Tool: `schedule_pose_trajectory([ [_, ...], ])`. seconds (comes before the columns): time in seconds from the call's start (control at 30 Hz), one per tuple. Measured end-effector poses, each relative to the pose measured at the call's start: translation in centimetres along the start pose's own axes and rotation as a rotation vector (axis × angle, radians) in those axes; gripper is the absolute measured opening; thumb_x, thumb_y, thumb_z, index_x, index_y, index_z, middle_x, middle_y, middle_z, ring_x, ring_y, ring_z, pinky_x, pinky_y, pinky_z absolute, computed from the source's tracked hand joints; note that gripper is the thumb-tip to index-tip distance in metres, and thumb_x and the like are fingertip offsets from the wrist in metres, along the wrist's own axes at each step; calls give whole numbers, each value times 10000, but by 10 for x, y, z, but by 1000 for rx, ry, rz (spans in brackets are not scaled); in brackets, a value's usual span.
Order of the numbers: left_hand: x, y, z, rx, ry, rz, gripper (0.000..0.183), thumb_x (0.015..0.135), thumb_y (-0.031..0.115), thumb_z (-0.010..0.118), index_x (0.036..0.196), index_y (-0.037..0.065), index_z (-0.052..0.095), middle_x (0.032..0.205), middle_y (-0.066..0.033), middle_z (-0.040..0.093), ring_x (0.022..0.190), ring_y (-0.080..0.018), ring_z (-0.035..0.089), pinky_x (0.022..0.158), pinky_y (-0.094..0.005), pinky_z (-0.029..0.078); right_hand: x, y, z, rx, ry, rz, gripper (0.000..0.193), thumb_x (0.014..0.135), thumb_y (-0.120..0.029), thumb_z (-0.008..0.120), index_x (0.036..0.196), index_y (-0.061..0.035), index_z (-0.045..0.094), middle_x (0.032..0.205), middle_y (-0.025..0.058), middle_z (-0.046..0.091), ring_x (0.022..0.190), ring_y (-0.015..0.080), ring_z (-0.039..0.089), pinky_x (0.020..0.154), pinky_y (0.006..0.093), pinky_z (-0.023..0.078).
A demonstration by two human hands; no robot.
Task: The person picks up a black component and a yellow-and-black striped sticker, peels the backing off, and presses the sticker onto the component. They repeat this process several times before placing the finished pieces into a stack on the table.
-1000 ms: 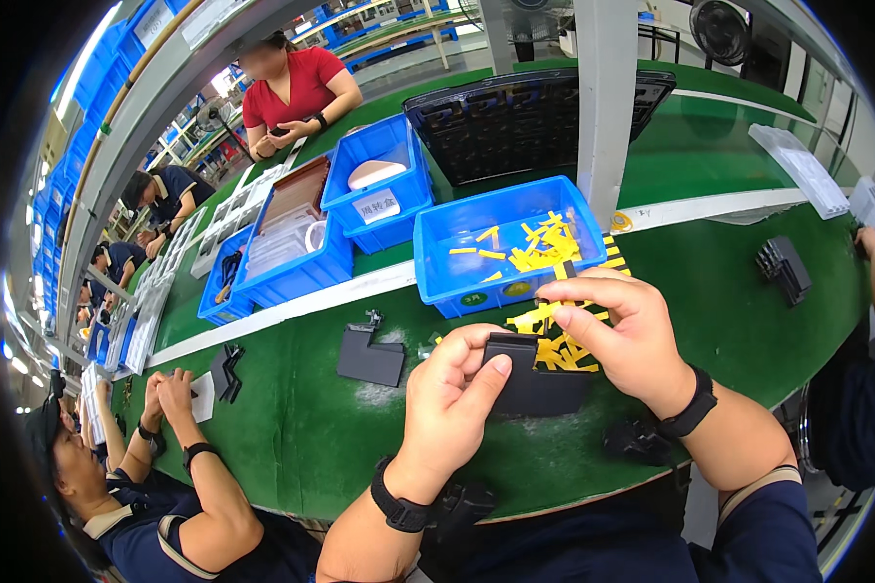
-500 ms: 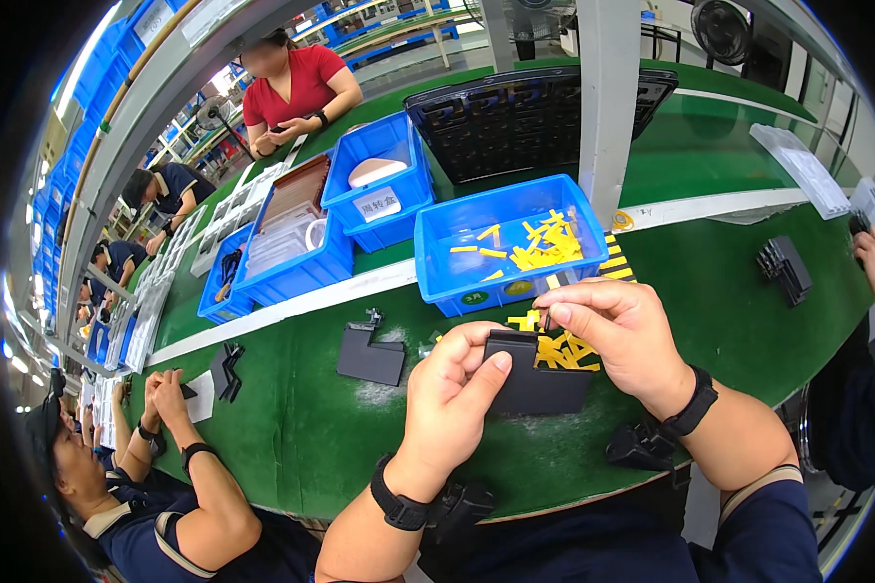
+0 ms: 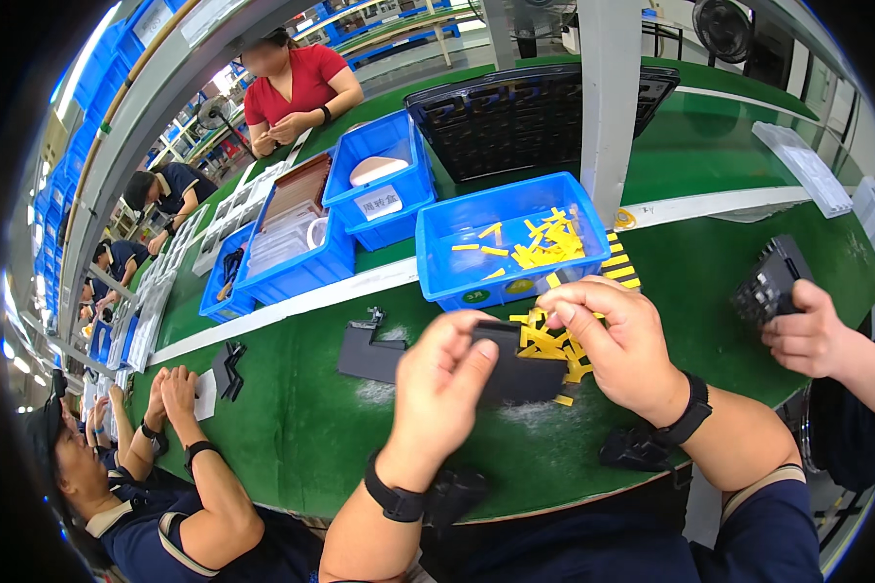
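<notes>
Change since the earlier frame: the black plate (image 3: pixel 523 377) and the left hand (image 3: pixel 436 374) sit slightly farther left; a co-worker's hand (image 3: pixel 809 332) now grips the stack of black parts (image 3: pixel 778 277) at far right.
Black plate: on the near side of the blue bin (image 3: pixel 457 267), which serves as landmark; flat face toward the wearer, presumably for a clear view of its notched edge.
Left hand: nearer than the bin; thumb on the plate's face, fingers curled behind, closed on its left end. This grip seems to leave the right portion unobstructed.
Right hand (image 3: pixel 608 335): just in front of the bin's right portion; thumb and forefinger pinched together. A slim piece (image 3: pixel 555 279) appears to project above the forefinger; its exact form is too small to tell. A fingertip pinch suits so small a part.
Yellow strips (image 3: pixel 550 342): loose pile between plate and bin, probably placed for short reach; more lie inside the bin.
Second black plate (image 3: pixel 367 352): left of and nearer than the bin, lying flat, apparently set aside from the working spot.
Striped tape (image 3: pixel 620 264): just right of the bin.
</notes>
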State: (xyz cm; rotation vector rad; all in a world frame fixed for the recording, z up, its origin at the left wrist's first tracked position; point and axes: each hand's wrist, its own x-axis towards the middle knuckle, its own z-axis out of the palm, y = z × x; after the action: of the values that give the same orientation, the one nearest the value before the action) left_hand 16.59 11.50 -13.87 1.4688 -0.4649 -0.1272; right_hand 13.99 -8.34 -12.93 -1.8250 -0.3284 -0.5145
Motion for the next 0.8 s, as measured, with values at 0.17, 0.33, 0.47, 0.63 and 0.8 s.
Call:
schedule_pose_trajectory([
  [0.17,27,1,-81,314,311,-80,214,904,35,513,1097,-8,594,893,-42,635,768,-96,589,719,-232,474,-1,-2,-2,58,-47,85,380,920,5,505,1293,-47,554,835,92,637,768,156,629,732,301,508],
  [0.33,35,-2,-100,1230,551,85,309,861,143,611,1131,-8,618,969,-159,662,851,-261,634,777,-365,503,-3,-4,0,18,-144,108,500,910,9,498,1402,-73,457,838,106,628,764,184,630,742,316,510],
  [0.47,18,1,-40,619,143,260,305,778,62,725,1071,18,653,927,-115,651,811,-203,649,729,-313,527,-7,-2,7,12,-220,47,506,893,4,507,1390,-72,454,904,158,656,776,268,658,744,373,516],
  [0.63,7,10,2,434,-63,181,251,817,-15,675,1061,10,619,831,-48,642,721,-127,615,655,-264,518,-10,4,12,-49,-203,63,332,867,4,602,1197,-30,599,848,102,679,793,194,677,768,318,515],
  [0.8,18,0,-12,274,-9,-244,186,840,-15,640,1023,7,613,814,-60,639,704,-130,618,655,-271,515,-6,2,5,-119,-20,-62,85,817,-9,675,901,-5,688,874,98,692,816,208,666,772,322,515],
])
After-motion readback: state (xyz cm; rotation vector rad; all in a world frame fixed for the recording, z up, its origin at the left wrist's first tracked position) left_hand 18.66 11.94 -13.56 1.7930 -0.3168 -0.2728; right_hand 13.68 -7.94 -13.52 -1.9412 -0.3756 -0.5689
